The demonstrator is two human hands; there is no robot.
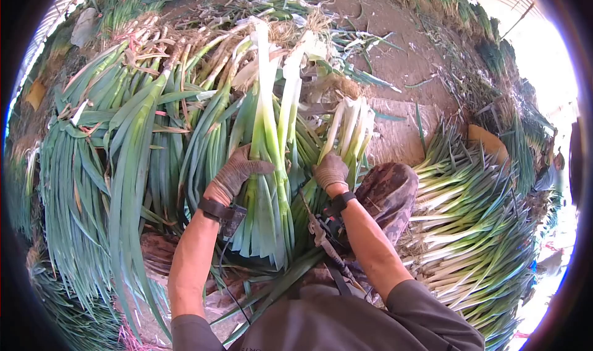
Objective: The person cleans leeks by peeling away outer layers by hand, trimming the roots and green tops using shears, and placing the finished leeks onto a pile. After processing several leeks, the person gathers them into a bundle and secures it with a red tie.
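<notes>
Two or more cleaned leeks (pixel 269 113) with white stalks stand upright in front of me, roots away from me. My left hand (pixel 235 173), in a brown glove, is wrapped round their green part. Farther right, my right hand (pixel 332 170), gloved too, grips another bunch of leeks (pixel 351 125) by the stalks, with brown roots at the far end. A big pile of untrimmed leeks (pixel 136 128) lies to the left of my left hand, its long leaves hanging toward me.
Many peeled leeks (pixel 463 227) lie in a heap on the right. A flat board (pixel 401 128) is on the brown ground beyond my knee (pixel 389 193). Leaf scraps (pixel 364 48) litter the floor, and more leeks (pixel 133 8) stand at the back left.
</notes>
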